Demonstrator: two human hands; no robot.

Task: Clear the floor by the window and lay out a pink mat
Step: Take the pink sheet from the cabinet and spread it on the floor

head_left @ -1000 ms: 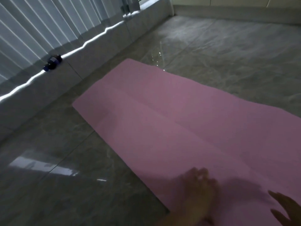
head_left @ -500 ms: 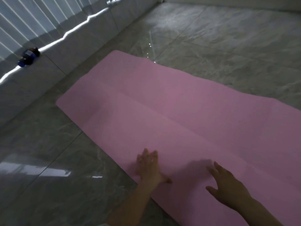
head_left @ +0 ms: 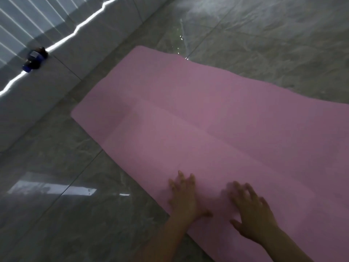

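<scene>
1. The pink mat (head_left: 217, 120), a thin, flat rectangular sheet with fold creases across it, lies spread on the grey marbled tile floor (head_left: 56, 214) close to the low tiled ledge (head_left: 62, 72) under the window blinds (head_left: 22, 19); its far end points toward the ledge and its right part runs out of view.
2. On the ledge at far left sits a small dark blue object (head_left: 34, 59), too blurred to identify; it is well apart from the mat.
3. The left hand (head_left: 184, 197) rests palm-down, fingers spread and flat, on the mat's near edge, gripping nothing.
4. The right hand (head_left: 253, 212), just beside it, is also open and splayed on the mat; its fingertips are blurred.
5. The step looks like smoothing. To do it well, I would press with flat palms and sweep outward from the creases toward the free edges, one hand anchoring so the thin sheet does not slide on the glossy tile.
</scene>
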